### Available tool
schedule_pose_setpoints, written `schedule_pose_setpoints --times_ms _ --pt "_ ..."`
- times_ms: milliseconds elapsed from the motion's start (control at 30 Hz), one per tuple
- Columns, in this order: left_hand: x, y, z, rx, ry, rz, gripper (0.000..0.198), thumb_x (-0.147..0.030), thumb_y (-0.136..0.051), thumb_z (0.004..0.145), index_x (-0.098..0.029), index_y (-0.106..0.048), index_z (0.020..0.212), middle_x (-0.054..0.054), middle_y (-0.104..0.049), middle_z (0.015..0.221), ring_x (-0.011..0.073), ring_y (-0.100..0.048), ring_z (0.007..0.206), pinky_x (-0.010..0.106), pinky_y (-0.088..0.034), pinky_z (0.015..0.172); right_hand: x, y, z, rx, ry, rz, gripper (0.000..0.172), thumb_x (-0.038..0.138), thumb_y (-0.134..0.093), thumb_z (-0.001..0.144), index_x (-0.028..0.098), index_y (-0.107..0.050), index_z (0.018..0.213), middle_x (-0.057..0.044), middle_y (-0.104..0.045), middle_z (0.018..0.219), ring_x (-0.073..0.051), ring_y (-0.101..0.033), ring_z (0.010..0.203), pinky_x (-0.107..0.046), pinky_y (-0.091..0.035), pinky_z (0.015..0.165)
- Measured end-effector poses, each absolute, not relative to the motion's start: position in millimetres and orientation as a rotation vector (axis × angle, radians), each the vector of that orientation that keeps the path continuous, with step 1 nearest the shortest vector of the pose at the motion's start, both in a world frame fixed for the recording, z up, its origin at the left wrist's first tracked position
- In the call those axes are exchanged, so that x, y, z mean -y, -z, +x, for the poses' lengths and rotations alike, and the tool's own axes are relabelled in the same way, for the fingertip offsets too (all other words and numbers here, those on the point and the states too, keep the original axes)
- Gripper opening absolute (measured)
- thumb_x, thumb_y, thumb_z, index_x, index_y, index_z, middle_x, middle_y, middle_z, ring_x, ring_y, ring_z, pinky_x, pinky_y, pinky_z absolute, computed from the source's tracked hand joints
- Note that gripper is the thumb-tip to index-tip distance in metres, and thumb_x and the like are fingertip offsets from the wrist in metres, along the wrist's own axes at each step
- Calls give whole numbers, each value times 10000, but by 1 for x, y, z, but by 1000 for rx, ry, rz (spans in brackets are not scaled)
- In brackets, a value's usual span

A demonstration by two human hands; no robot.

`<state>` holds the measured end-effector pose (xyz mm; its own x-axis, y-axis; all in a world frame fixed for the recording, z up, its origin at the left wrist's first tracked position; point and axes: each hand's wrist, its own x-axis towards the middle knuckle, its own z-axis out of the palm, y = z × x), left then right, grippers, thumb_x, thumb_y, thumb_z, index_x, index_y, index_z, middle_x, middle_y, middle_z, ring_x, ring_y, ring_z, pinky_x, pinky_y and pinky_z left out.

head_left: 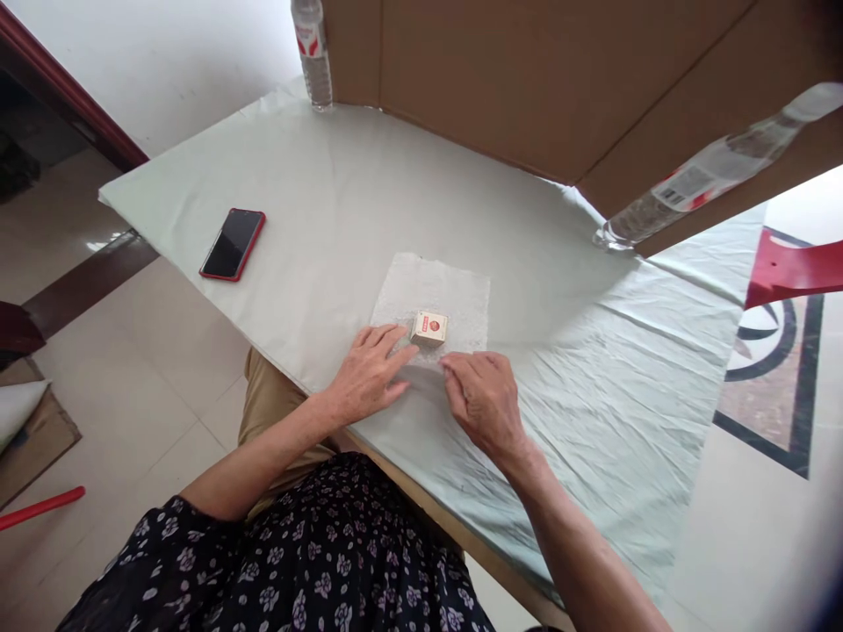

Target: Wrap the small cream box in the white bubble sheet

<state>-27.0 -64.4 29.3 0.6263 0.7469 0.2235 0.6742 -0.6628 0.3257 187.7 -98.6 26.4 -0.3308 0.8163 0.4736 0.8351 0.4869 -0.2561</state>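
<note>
A small cream cardboard box (432, 327) with a red label and a round red picture lies near the front of a sheet of whitish, see-through bubble wrap (461, 290). My left hand (371, 370) rests at the sheet's near left edge, fingers spread and stretched out, with the fingertips close to the box. On the near right side, my right hand (484, 395) has its thumb and fingers pinched together at the sheet's near edge. Its fingers hide that corner of the wrap.
A pale green cloth covers the table (316, 202). A phone (233, 245) in a red case lies at left. Behind stands a brown cardboard panel (487, 79), with one plastic bottle (313, 57) at its left and another bottle (711, 175) at right. A red chair (796, 268) is beyond.
</note>
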Motion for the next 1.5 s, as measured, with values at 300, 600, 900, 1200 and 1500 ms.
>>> schedule_pose_setpoints --times_ms 300,600,900,1200,1500 --pt "19 -38 3 -1285 -748 2018 38 -207 -656 850 -180 -682 841 105 -698 1257 248 -630 1197 415 -468 1059 56 -36 209 2065 -276 -1437 102 286 -604 918 216 -652 862 -47 -736 886 -221 -664 848 -371 -412 827" --pt "3 -27 11 -1265 -798 1603 129 -276 -648 813 -188 -706 888 10 -737 905 156 -660 834 270 -509 775 21 -24 207 1595 -1011 -1433 185 398 -658 838 214 -668 825 -43 -742 893 -207 -671 858 -337 -487 801" --pt "31 -32 -2 -1205 -737 1590 75 -232 -632 802 -176 -680 802 19 -742 911 161 -658 864 277 -491 810 61 -18 190 1517 -972 -1448 188 388 -673 826 213 -648 761 -25 -733 800 -176 -659 758 -307 -502 742" --pt "30 -37 -4 -1242 -626 1588 94 -245 -640 771 -165 -690 780 -5 -701 789 136 -592 743 244 -436 683 78 -22 193 1740 -324 -1566 149 359 -630 917 214 -660 931 -81 -748 975 -243 -678 925 -382 -490 814" --pt "20 -41 -6 -1132 -539 1729 121 -287 -629 773 -173 -645 737 -14 -652 739 137 -562 724 243 -411 659 106 -40 166 2194 29 -1375 171 142 -553 960 181 -651 1096 -90 -731 1125 -227 -626 1024 -366 -415 873"
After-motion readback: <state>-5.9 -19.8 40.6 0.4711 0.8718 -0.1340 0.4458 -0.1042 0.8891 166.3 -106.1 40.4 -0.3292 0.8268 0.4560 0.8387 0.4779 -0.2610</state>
